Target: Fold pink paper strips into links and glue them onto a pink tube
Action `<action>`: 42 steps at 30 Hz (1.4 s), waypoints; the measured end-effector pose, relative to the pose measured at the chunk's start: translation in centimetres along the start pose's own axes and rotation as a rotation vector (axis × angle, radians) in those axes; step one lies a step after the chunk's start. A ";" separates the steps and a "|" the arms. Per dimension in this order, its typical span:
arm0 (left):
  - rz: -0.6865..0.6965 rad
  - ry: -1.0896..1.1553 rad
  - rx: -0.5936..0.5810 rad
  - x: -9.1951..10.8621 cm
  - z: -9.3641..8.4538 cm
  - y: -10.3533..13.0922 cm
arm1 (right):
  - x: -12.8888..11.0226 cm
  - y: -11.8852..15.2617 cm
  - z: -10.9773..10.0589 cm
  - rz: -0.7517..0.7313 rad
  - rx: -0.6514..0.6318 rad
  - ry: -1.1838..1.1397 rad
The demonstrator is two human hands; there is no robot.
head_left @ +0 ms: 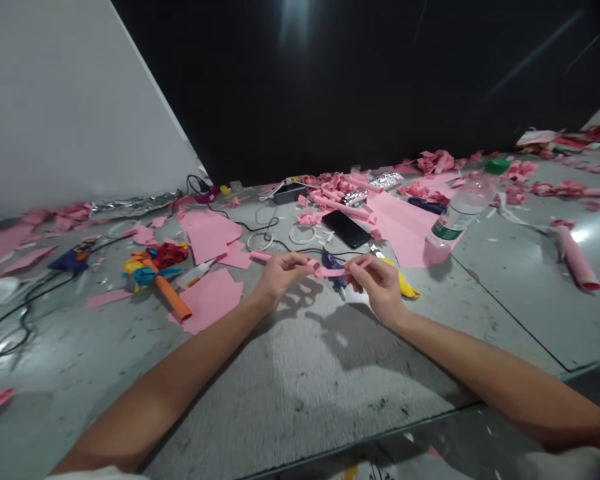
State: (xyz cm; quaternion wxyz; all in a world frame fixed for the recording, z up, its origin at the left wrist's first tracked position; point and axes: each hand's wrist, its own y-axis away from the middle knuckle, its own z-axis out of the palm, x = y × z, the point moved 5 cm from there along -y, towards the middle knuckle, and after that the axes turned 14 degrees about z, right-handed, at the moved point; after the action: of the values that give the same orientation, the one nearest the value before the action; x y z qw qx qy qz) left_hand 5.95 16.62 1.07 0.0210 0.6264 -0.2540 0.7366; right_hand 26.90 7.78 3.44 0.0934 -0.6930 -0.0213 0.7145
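Black panel [380, 80] and white panel [70, 100] stand along the back edge of a scuffed gray tabletop [300, 393], as the head camera looks forward and down. Two bare forearms reach in over the front edge, which slants up toward the right.

Near the middle of the tabletop, the left hand [285, 277] grips a slim pink paper roll [261, 256], whose far end sticks out to the left. The right hand [380, 287] pinches a pink strip [334, 273], drawn across the gap between the hands to the roll's near end.

Just behind the strip lies a blue glue gun [330, 259], its tip pointing toward the front edge. Between the forearms, speckled gray surface runs from the hands to the front edge, giving them room on that side.

Farther back, space is tighter: a black phone [347, 229] lies just beyond the hands, with crumpled pink paper [330, 187] heaped toward the back edge. To the right, a clear bottle [460, 213] stands near a dark seam that runs to the front edge. Toward the left edge lie pink sheets [213, 300] and an orange tube [173, 297].
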 end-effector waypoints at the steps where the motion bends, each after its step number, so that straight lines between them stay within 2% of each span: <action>1: 0.012 -0.003 -0.005 0.1 0.3 0.1 | 0.2 -0.1 0.1 0.010 -0.018 0.003; 7: 0.092 -0.109 -0.005 0.8 1.4 0.9 | 1.2 -0.2 0.9 0.121 -0.105 -0.040; 11: 0.116 -0.127 -0.041 1.3 2.5 1.8 | 1.9 -0.4 1.4 0.228 -0.179 -0.154; 17: 0.076 -0.001 0.004 1.7 2.7 2.0 | 2.5 -1.0 1.2 0.319 -0.092 -0.260; 23: 0.031 0.110 0.089 0.5 2.3 2.0 | 2.3 -1.1 1.6 0.306 -0.142 -0.185; 28: 0.088 0.019 0.088 0.8 2.4 2.1 | 2.1 -1.0 1.8 0.265 -0.162 -0.097; 31: 0.142 -0.034 0.091 1.5 2.6 2.2 | 1.8 -0.7 1.5 0.222 -0.114 -0.024; 35: 0.107 -0.014 0.103 1.8 3.1 2.9 | 0.4 0.1 1.2 0.067 -0.029 0.078; 37: 0.091 -0.003 0.112 1.9 3.6 3.3 | 0.2 0.3 1.3 0.071 -0.017 0.000; 42: 0.055 0.041 0.160 2.1 4.5 4.3 | 0.3 0.6 1.5 0.210 0.012 -0.319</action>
State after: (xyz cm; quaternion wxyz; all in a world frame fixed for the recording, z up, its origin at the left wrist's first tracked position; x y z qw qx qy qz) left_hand 8.07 10.44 1.95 -0.0443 0.6038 -0.2108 0.7674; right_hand 25.33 7.41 3.10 0.0177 -0.5688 0.0408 0.8213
